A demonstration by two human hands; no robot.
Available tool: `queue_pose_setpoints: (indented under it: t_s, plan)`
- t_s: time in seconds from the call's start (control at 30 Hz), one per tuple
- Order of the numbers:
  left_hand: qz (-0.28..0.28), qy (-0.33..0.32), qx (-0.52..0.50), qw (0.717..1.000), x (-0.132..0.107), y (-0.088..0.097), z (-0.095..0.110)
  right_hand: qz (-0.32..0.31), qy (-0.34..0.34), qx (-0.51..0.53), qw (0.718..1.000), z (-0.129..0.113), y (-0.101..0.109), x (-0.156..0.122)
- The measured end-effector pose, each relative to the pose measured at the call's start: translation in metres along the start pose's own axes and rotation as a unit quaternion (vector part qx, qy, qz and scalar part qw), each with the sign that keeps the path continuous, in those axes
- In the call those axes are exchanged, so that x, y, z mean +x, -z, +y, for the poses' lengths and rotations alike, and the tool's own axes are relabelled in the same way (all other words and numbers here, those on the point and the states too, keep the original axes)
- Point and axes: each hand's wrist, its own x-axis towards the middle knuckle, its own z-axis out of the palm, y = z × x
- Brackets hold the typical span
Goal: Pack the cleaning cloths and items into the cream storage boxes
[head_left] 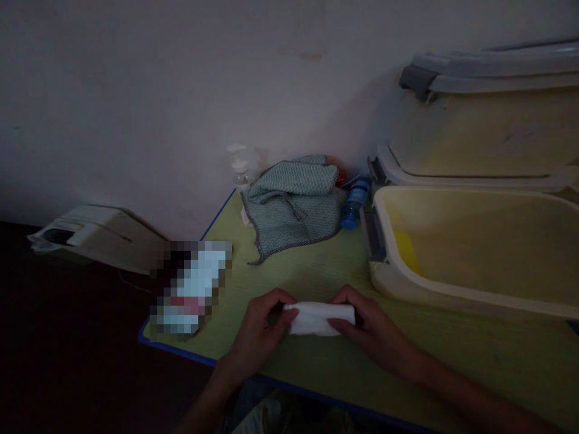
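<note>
White roll (312,317) held level over the near middle of the tabletop (298,274), between both hands. Left hand (260,325): grip clamped on roll's left end, thumb near side, fingers far side. Right hand (373,328): grip clamped on roll's right end, thumb across the front. Dim view, so can't tell if the roll is paper or cloth, or if it touches the tabletop.

Far middle: blue-green towel (296,208) with dark trim, bunched up. Pump bottle (240,166) just left of it, by the wall (158,108); small bottle (355,205), blue cap toward near side, at towel's right. Right: big pale box (452,299), yellow patch (407,253) inside its left end, lid (479,132) raised behind. Left: pixelated item (199,289) near tabletop's corner.
</note>
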Motion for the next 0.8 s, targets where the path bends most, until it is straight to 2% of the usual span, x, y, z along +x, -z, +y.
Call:
queue_pose_setpoints:
  t_s: [0.1, 0.27, 0.47, 0.6, 0.8]
  plan:
    - [-0.01, 0.009, -0.024, 1.0, 0.001, 0.002, -0.001, -0.002, -0.002, 0.0, 1.0, 0.001, 0.0, 0.002]
    - [-0.031, -0.006, 0.023, 0.999, -0.001, 0.001, 0.005, 0.005, -0.004, -0.011, 1.0, 0.0, -0.001, 0.004]
    - [-0.016, -0.024, 0.06, 0.998, -0.006, -0.001, 0.007, 0.032, 0.005, 0.002, 0.999, -0.002, -0.001, 0.002]
    - [0.029, -0.067, 0.085, 0.994, -0.009, -0.002, 0.005, 0.039, 0.011, 0.012, 0.999, -0.002, 0.0, 0.002]
    - [0.059, -0.155, 0.098, 0.981, -0.006, 0.0, 0.009, 0.048, 0.004, 0.029, 0.998, 0.002, 0.002, 0.001]
